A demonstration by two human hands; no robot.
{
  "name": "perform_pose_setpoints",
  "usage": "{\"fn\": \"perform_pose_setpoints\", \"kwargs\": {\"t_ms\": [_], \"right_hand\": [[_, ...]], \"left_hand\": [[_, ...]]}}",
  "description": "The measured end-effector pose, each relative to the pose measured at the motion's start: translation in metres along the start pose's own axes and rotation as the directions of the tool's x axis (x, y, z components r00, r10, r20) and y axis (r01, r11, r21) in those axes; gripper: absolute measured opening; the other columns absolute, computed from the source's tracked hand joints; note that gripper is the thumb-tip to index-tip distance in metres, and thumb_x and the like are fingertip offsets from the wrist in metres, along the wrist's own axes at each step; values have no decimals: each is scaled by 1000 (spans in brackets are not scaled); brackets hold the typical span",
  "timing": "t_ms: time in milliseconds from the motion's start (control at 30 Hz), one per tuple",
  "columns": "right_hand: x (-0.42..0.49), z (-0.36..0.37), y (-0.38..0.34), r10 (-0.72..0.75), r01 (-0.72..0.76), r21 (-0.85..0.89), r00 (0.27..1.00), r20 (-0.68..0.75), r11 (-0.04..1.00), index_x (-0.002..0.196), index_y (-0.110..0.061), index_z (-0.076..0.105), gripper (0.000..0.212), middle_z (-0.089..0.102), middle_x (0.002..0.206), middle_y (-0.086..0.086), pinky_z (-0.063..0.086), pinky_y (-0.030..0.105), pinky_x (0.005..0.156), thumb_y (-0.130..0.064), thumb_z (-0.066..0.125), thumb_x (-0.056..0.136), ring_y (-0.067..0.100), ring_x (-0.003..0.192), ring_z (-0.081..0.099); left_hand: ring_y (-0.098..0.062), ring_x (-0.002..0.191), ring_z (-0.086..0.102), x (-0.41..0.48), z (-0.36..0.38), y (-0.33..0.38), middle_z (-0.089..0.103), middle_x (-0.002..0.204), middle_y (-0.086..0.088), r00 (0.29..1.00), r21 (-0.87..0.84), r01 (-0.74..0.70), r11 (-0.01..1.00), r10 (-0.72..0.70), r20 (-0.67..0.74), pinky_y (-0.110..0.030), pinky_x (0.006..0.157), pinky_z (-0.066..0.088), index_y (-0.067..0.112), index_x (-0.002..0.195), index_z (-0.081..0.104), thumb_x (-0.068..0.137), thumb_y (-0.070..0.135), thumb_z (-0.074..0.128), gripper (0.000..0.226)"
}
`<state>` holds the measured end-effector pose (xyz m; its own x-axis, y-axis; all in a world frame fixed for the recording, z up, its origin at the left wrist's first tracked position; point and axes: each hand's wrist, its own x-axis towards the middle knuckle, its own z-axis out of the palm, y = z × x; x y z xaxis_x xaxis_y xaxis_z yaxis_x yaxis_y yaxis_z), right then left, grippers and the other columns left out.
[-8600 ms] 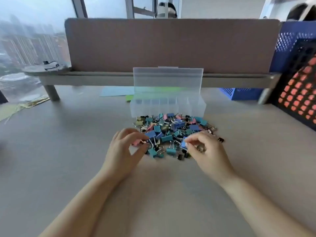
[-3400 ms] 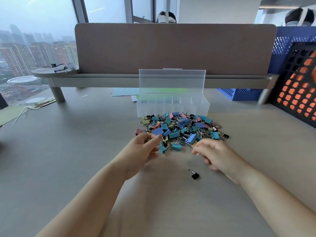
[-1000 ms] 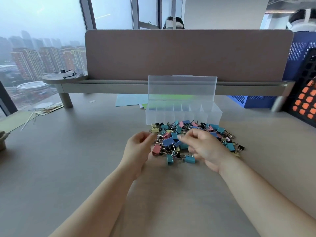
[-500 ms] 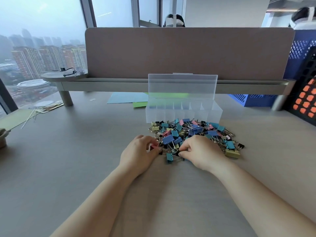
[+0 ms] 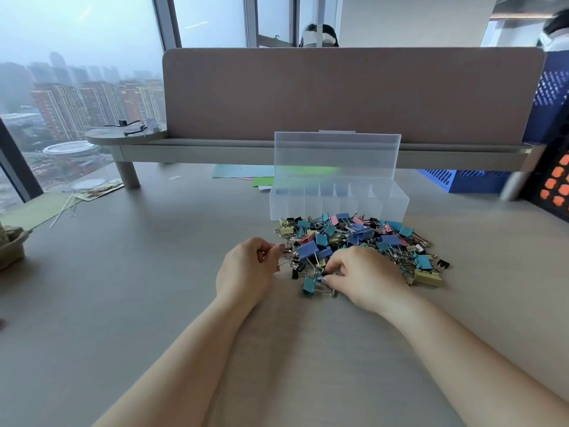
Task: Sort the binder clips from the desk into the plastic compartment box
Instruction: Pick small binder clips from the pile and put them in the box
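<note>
A heap of binder clips [image 5: 357,238] in blue, teal, pink, yellow and black lies mid-desk. Directly behind it stands the clear plastic compartment box [image 5: 338,208], its lid [image 5: 335,155] upright and open, several dividers showing through the walls. My left hand [image 5: 246,272] is at the heap's near left edge, with its fingers curled and pinching a clip's silver wire handles. My right hand [image 5: 366,275] rests on the heap's near edge, fingertips curled onto the wire handles of a teal clip [image 5: 309,285] lying on the desk.
A brown partition panel [image 5: 338,94] with a low shelf [image 5: 215,149] closes the back of the desk. Blue and black crates [image 5: 551,180] stand at the right. Coloured paper sheets [image 5: 243,172] lie behind the box. A green sheet [image 5: 37,211] and a woven object [image 5: 9,245] sit at the far left.
Both hands came down from above the heap to its near edge. The pink clip seen at my left hand is now hidden in its fingers. My right fingertips shifted onto the teal clip.
</note>
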<state>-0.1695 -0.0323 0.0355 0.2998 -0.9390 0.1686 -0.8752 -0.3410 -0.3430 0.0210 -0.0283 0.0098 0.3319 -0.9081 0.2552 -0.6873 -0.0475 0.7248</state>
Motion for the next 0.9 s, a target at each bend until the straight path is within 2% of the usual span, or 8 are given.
{"fn": "perform_pose_setpoints", "kwargs": {"t_ms": [167,300,367,500,567,633,733,900], "right_hand": [[0,-3,-1,67,-72,112,997,49,991,80,-27,58,14,51,65,-11,37,27,58,-39,63,83,9,65,49],[4,-9,-3,179,-178,412,983,36,894,75,-6,57,29,50,62,0,30,25,53,-33,64,85,15,57,42],[6,-14,-3,235,-263,655,963,133,708,69,-3,47,33,42,66,10,24,24,49,-28,57,88,19,52,34],[7,-24,3,173,-422,906,890,422,-40,79,-7,46,20,52,63,12,19,15,32,-22,40,91,9,39,32],[7,-24,6,143,-417,898,889,435,-136,82,-5,50,23,55,64,14,22,14,30,-24,39,90,11,39,37],[7,-22,5,144,-391,919,908,394,-47,82,-6,55,23,56,66,10,23,15,31,-25,47,92,10,44,39],[7,-13,5,164,-271,899,960,227,344,79,-11,58,14,52,66,2,28,15,38,-19,63,90,8,48,40],[5,-2,5,41,-32,359,999,-19,933,76,-24,67,9,58,69,-14,38,18,59,-21,71,83,3,67,51]], "left_hand": [[-15,82,57,-2,-2,2,58,68,13,999,113,52,992,-49,-23,-27,59,37,29,90,58,92,50,49,22],[-8,75,49,-8,-8,8,47,78,13,988,87,-146,985,140,73,-25,57,32,39,94,55,90,40,57,5],[-6,76,51,-13,-10,11,50,86,13,953,110,-271,956,250,173,-24,62,39,41,91,61,87,39,61,5],[-10,99,57,-21,-10,14,51,116,16,906,291,-390,874,308,290,-27,75,47,42,115,59,90,46,54,26],[-12,106,56,-21,-11,15,50,122,15,899,352,-420,837,332,284,-27,77,46,41,123,55,93,47,50,31],[-12,108,56,-21,-11,16,50,123,14,900,379,-424,823,336,278,-26,76,43,41,124,55,94,46,49,31],[-12,108,55,-22,-11,16,50,122,14,910,396,-401,826,308,279,-24,73,39,40,119,58,94,43,49,27],[-12,107,56,-21,-10,15,50,121,16,921,382,-369,847,279,271,-24,71,38,38,112,60,93,45,49,23]]}}
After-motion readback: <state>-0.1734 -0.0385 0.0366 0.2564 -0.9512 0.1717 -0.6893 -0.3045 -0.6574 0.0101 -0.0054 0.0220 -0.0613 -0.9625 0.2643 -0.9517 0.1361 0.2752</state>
